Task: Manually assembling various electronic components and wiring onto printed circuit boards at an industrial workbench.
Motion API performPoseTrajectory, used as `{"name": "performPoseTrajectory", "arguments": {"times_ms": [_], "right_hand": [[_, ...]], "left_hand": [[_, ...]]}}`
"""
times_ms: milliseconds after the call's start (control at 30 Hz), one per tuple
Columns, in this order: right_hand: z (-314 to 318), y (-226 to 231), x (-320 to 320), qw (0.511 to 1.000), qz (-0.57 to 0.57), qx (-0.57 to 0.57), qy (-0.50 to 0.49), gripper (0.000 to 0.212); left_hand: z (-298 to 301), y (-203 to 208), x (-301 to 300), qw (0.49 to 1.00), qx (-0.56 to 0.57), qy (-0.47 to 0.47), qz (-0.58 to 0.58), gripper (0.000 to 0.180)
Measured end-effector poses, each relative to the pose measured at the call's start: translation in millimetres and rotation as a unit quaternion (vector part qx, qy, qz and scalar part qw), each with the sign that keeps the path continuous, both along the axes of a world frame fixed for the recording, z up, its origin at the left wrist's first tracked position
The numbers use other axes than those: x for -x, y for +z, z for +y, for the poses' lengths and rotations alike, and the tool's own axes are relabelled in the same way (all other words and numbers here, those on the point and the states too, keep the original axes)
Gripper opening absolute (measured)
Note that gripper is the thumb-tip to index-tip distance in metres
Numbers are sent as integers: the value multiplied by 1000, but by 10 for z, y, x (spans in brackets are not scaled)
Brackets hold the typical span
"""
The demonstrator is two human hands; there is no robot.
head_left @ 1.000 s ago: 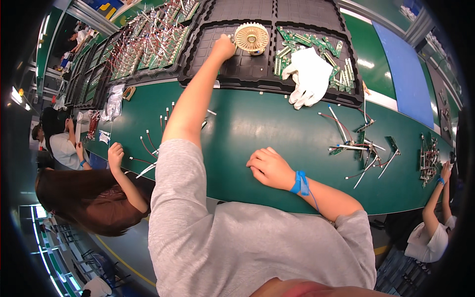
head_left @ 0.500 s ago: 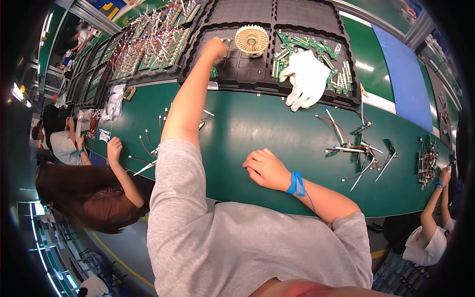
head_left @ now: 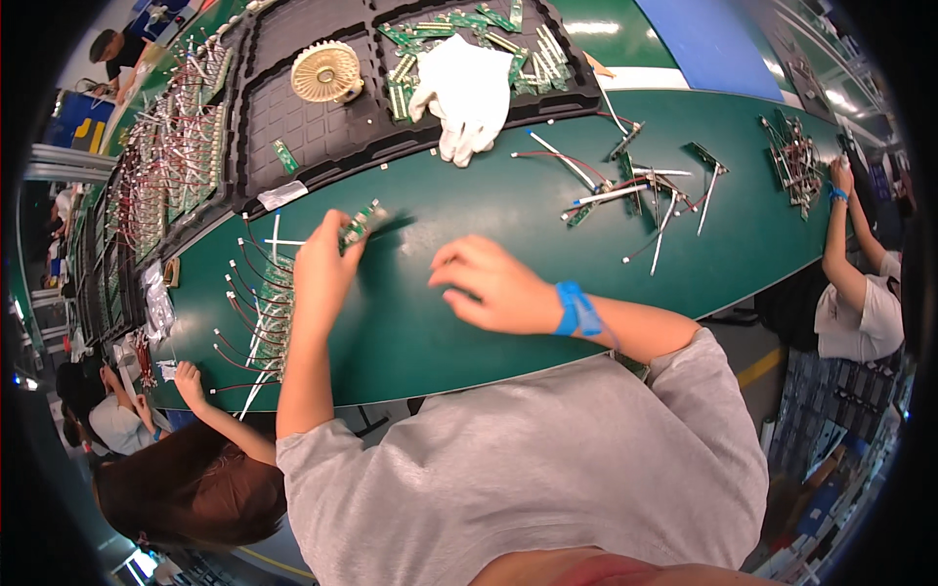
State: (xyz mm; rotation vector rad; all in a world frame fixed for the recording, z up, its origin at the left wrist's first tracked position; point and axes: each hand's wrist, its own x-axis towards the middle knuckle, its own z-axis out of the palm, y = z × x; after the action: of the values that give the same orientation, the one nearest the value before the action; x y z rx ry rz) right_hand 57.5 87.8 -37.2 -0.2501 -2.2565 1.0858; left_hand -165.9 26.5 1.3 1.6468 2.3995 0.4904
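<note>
Above the green bench [head_left: 410,361], my left hand [head_left: 322,259] is closed on a small green circuit board [head_left: 362,223] that sticks out past the fingertips. The board is slightly blurred. My right hand [head_left: 493,285], with a blue strap [head_left: 578,310] round its wrist, hovers to the right with thumb and fingers apart and nothing in it. Beside my left forearm lies a row of green boards [head_left: 276,313] with dark red wires and white cables. A black tray [head_left: 264,107] behind my hands carries a single green board [head_left: 284,155] in its near left part.
Inside the tray stand a beige ribbed round thing [head_left: 326,71] and several loose boards [head_left: 542,63], partly under a white glove [head_left: 464,93]. Wired boards [head_left: 635,186] lie in a tangle on the right. Trays of wired boards [head_left: 176,146] stand far left. Co-workers sit at both sides.
My left hand has come back from the tray to the bench, now with a circuit board in it. My right hand stays raised, fingers a little more apart. The view has turned rightward.
</note>
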Motion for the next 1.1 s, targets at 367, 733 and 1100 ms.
{"name": "performPoseTrajectory", "arguments": {"times_ms": [367, 733, 1100], "right_hand": [[520, 340, -996, 897, -224, -215, -315, 21], [721, 152, -1097, 885, -264, -246, -294, 7], [820, 606, -1431, 908, 163, 159, -353, 10]], "left_hand": [[-232, -46, 47, 997, -36, 72, -2, 43], [-230, -108, -206, 764, -33, -53, -642, 11], [-138, -192, -685, 649, -47, -90, -754, 27]]}}
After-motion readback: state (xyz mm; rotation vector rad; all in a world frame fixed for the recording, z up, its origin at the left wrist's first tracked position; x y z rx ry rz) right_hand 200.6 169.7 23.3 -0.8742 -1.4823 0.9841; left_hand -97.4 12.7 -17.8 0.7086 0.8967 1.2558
